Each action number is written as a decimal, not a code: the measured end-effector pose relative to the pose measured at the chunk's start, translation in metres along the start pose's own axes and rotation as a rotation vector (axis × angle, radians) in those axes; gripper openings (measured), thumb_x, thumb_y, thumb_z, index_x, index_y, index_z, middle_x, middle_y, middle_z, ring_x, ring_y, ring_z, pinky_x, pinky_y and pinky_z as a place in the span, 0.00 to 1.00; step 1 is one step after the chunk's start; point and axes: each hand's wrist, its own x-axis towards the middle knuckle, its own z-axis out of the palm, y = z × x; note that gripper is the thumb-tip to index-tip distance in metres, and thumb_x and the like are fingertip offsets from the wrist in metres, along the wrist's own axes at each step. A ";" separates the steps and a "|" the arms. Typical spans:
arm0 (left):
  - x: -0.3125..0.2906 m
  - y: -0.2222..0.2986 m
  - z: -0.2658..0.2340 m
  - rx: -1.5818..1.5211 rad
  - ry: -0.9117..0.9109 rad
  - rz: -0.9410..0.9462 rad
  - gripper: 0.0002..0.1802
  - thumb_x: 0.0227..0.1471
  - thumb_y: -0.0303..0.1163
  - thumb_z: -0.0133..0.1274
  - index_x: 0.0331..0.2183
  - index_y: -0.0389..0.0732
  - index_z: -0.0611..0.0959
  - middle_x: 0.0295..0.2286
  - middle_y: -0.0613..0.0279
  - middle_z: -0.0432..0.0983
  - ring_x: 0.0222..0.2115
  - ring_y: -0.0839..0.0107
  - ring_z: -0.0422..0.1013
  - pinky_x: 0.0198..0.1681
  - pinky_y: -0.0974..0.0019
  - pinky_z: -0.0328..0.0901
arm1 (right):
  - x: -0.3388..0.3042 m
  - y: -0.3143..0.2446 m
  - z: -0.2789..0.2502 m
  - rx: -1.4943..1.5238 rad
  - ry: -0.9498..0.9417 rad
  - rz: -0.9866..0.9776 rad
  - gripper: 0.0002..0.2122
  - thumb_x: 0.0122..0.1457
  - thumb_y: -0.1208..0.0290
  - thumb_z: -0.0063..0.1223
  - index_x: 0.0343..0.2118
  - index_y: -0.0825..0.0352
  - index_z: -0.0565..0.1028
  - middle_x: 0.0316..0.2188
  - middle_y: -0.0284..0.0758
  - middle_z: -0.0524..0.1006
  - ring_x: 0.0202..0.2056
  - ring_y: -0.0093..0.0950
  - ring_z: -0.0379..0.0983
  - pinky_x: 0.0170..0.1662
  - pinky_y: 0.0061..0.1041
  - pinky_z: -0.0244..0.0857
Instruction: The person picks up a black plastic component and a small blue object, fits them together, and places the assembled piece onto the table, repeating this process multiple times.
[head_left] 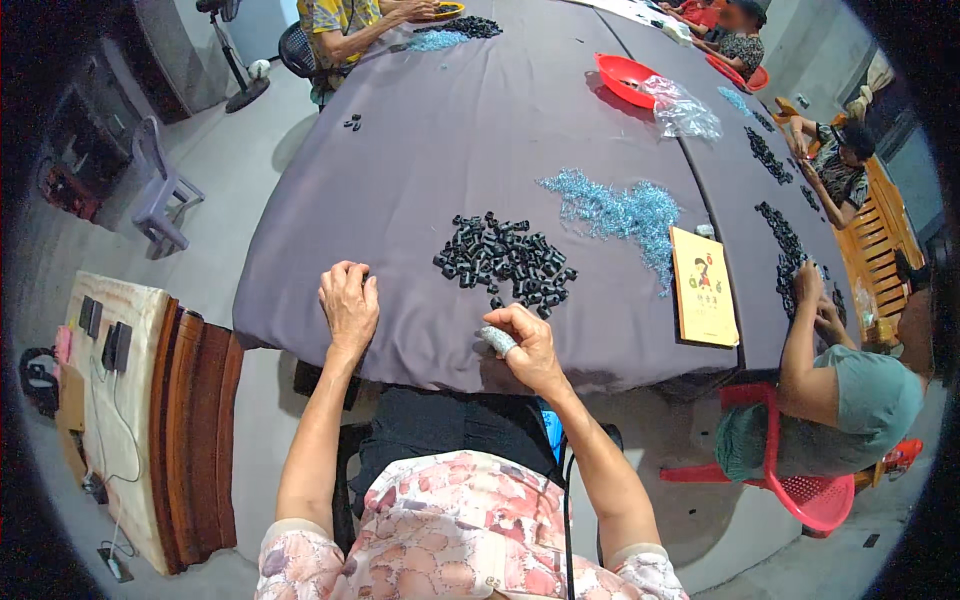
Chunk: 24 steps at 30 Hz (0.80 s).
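Note:
At the near edge of the grey-covered table, my left hand (349,308) rests with its fingers curled down together. A small dark bit shows by its fingertips, but what they hold is hidden. To its right, my right hand (532,352) is closed, with thumb and fingers drawn together. A grey wrapping (497,341) covers one of its digits. I cannot make out anything in that pinch. Just beyond my right hand lies a loose heap of small black cylindrical parts (505,255). Behind it to the right spreads a pile of small shiny pale-blue pieces (620,212).
A yellow booklet (703,287) lies right of my right hand. Farther off are a red basin (626,78) and a clear plastic bag (686,108). Several people work around the table, one in a green top (875,400) at right. A wooden cabinet (185,440) stands left.

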 end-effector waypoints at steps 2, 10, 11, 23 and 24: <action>0.000 0.000 0.001 -0.014 -0.002 0.006 0.09 0.47 0.30 0.50 0.34 0.39 0.76 0.37 0.57 0.67 0.41 0.59 0.61 0.45 0.57 0.57 | 0.001 0.000 0.000 -0.028 0.001 -0.012 0.08 0.47 0.81 0.53 0.32 0.70 0.74 0.26 0.35 0.72 0.28 0.26 0.72 0.31 0.22 0.66; 0.000 0.006 0.000 0.078 0.003 0.090 0.08 0.46 0.23 0.49 0.33 0.38 0.74 0.34 0.56 0.65 0.36 0.59 0.64 0.38 0.59 0.63 | -0.001 0.002 0.001 0.007 0.003 0.002 0.08 0.46 0.82 0.52 0.32 0.70 0.74 0.26 0.35 0.72 0.29 0.26 0.72 0.32 0.22 0.65; -0.001 0.008 0.000 0.097 0.019 0.104 0.09 0.44 0.21 0.49 0.33 0.38 0.74 0.34 0.56 0.64 0.35 0.59 0.65 0.36 0.59 0.65 | -0.001 0.003 0.001 0.008 0.004 -0.007 0.09 0.46 0.83 0.51 0.32 0.71 0.74 0.26 0.35 0.72 0.28 0.26 0.71 0.32 0.22 0.65; 0.000 0.003 0.001 0.093 0.064 0.127 0.10 0.39 0.17 0.49 0.29 0.38 0.75 0.34 0.57 0.64 0.34 0.60 0.68 0.31 0.61 0.69 | -0.001 -0.002 0.001 -0.003 0.000 0.014 0.09 0.46 0.85 0.50 0.32 0.71 0.73 0.27 0.34 0.72 0.30 0.24 0.72 0.34 0.20 0.66; -0.001 0.003 0.001 0.105 0.040 0.136 0.09 0.40 0.18 0.49 0.29 0.38 0.75 0.34 0.57 0.64 0.34 0.59 0.68 0.31 0.61 0.69 | -0.001 -0.001 0.002 -0.004 -0.005 0.013 0.09 0.46 0.85 0.50 0.32 0.71 0.73 0.27 0.34 0.72 0.30 0.24 0.72 0.34 0.20 0.66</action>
